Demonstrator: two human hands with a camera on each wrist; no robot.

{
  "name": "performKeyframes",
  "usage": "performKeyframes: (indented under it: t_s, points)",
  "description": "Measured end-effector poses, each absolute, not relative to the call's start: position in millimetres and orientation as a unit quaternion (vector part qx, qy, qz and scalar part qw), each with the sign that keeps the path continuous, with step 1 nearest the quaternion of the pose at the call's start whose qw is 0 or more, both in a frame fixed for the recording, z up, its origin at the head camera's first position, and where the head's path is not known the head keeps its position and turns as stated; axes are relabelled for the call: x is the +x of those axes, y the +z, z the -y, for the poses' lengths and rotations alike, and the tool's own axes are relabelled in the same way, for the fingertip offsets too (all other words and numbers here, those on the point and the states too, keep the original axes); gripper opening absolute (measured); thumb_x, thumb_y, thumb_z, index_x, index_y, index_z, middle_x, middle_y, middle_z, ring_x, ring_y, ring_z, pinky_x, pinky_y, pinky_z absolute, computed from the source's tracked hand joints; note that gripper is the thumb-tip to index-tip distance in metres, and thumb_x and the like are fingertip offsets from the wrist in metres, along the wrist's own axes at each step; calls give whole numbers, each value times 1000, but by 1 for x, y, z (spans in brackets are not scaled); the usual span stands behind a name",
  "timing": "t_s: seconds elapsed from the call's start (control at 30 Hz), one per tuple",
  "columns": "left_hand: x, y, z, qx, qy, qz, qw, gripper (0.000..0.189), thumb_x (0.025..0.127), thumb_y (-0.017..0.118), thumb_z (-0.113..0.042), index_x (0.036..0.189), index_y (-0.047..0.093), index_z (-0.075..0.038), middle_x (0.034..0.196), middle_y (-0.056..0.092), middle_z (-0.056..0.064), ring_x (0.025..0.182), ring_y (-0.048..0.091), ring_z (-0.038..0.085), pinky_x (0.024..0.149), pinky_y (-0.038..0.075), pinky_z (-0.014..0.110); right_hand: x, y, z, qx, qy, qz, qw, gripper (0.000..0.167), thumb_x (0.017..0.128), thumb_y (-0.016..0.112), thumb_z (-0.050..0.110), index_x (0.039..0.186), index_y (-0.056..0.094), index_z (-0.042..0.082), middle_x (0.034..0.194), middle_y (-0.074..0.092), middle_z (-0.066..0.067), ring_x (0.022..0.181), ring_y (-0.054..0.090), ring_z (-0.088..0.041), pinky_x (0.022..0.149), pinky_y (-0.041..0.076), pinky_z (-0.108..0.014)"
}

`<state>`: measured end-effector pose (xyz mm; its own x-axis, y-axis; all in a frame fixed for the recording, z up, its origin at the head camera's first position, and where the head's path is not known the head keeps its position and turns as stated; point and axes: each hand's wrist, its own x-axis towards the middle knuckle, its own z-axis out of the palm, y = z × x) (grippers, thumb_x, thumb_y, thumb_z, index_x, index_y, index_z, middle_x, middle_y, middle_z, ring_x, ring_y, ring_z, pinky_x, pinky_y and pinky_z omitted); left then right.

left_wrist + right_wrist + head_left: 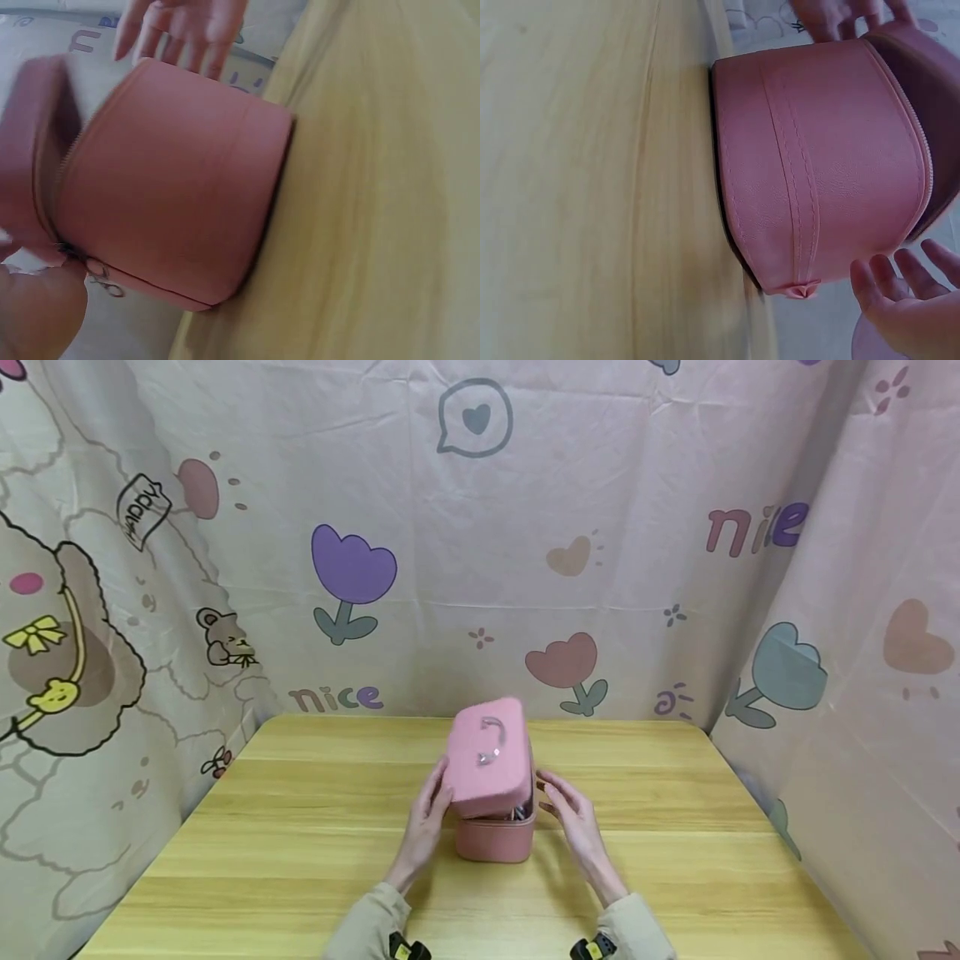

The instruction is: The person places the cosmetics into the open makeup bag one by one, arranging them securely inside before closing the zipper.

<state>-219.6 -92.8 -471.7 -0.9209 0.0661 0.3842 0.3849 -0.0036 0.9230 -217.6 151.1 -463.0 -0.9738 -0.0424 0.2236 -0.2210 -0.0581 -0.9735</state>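
A pink cosmetic case (pixel 495 843) stands on the wooden table, unzipped, its lid (pixel 468 772) raised at a tilt. A silvery handle (pixel 501 739) arches over the lid's top. Through the gap, small contents (pixel 518 813) peek out, too little shown to name. My left hand (pixel 426 818) holds the lid's left edge. In the left wrist view its thumb (pixel 45 304) lies by the lid's rim, close to two zipper pulls (pixel 105 279). My right hand (pixel 573 820) hovers right of the case, fingers loosely bent and holding nothing. A small bow (pixel 802 290) decorates the case's side.
The wooden table (pixel 315 860) spreads out on both sides of the case. A printed cloth (pixel 465 527) hangs behind the table's far edge and along both sides. Dark devices with yellow marks (pixel 592 947) sit at both wrists.
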Motion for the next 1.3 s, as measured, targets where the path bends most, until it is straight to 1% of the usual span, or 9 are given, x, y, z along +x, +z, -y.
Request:
performKeyframes:
  t_s: [0.13,0.3,0.4,0.63,0.97,1.07,1.2,1.27,1.3]
  points:
    - [-221,-476,92,-173,-696,689,106,54,116,38,-16,160,26,12,167,27,32,155,26,48,116,29,10,-219,-463,-153,103,738,665,44,48,114,44,16,150,44,-17,157,43,-35,121,61,0,104,54,-22]
    - [-222,-479,93,-179,-689,694,108,50,116,36,-18,159,35,8,167,34,25,156,27,43,116,29,9,-218,-462,-154,104,739,665,34,48,113,46,14,150,42,-16,159,42,-34,121,60,3,107,53,-23]
    - [-222,-480,94,-185,-695,688,99,50,117,36,-18,160,35,7,168,33,24,156,27,42,117,30,10,-217,-460,-154,102,741,663,26,50,112,47,13,152,40,-16,161,40,-32,126,58,1,109,51,-23]
    - [-222,-480,95,-177,-709,678,82,51,116,38,-19,159,34,9,168,31,25,155,27,40,116,32,12,-216,-457,-152,98,751,653,9,54,110,50,10,155,36,-15,165,35,-31,144,49,-22,109,51,-22]
    - [-223,-478,93,-173,-690,696,94,49,115,42,-16,157,39,8,166,37,24,153,32,40,115,34,11,-216,-452,-148,112,744,659,10,59,106,54,5,157,31,-16,161,37,-37,148,42,-46,106,51,-18]
    - [-223,-478,92,-171,-692,695,94,49,114,44,-15,157,40,8,165,38,24,153,33,39,115,34,11,-216,-450,-148,110,727,677,17,62,104,59,7,158,34,-11,160,41,-34,146,45,-45,111,51,-26]
    - [-224,-478,91,-170,-694,693,96,47,113,46,-12,155,42,9,164,40,24,152,34,35,116,34,11,-217,-450,-147,111,702,703,30,68,101,64,10,161,35,-4,164,39,-27,146,44,-44,121,42,-50]
    - [-224,-478,91,-172,-695,691,99,47,113,47,-11,155,43,9,163,41,24,151,40,20,115,35,11,-217,-451,-146,112,687,717,39,70,100,66,12,162,34,-2,166,37,-25,149,40,-45,126,30,-63]
    - [-224,-478,91,-175,-694,691,101,47,112,47,-11,154,43,9,163,41,25,149,42,13,115,36,11,-217,-450,-146,117,680,723,45,71,100,66,11,162,34,-2,166,37,-26,150,39,-46,125,27,-66]
